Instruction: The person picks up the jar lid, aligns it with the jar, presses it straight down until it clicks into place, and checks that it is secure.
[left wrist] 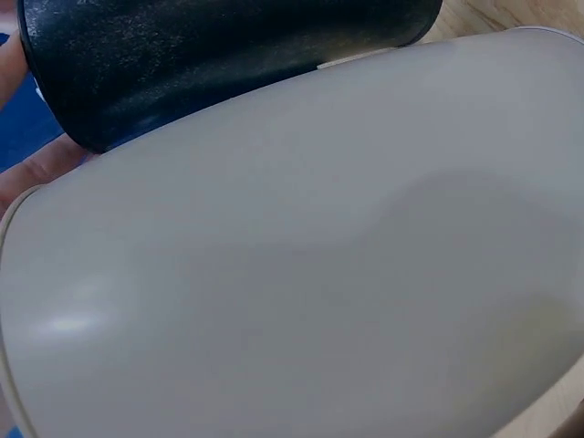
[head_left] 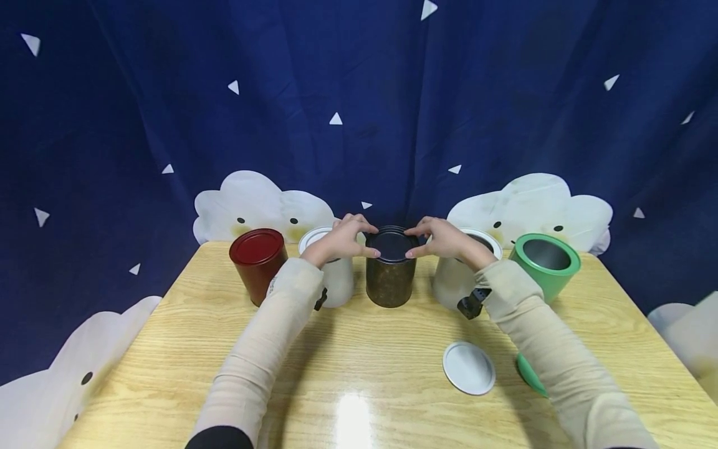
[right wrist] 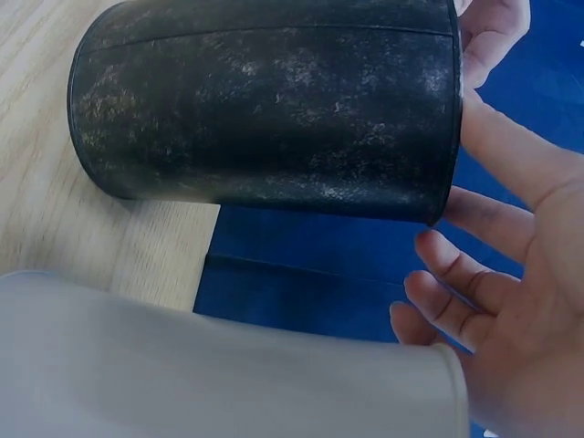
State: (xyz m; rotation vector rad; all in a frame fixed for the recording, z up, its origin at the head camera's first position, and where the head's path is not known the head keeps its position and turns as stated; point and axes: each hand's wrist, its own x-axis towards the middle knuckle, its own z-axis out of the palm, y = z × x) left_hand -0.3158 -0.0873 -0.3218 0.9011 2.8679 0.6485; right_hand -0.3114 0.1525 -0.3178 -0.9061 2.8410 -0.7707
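In the head view a dark, speckled can stands upright at the back middle of the table, its black lid on top. My left hand grips the lid's left rim between thumb and fingers. From the other side, my right hand holds the right rim the same way. The right wrist view shows thumb and index finger at the rim of the dark can, the other fingers loosely bent. A white can fills most of the left wrist view and hides much of the left hand.
A red lidded can and a white can stand to the left. On the right are an uncovered white can and an uncovered green can. A white lid and a partly hidden green lid lie nearer on the table.
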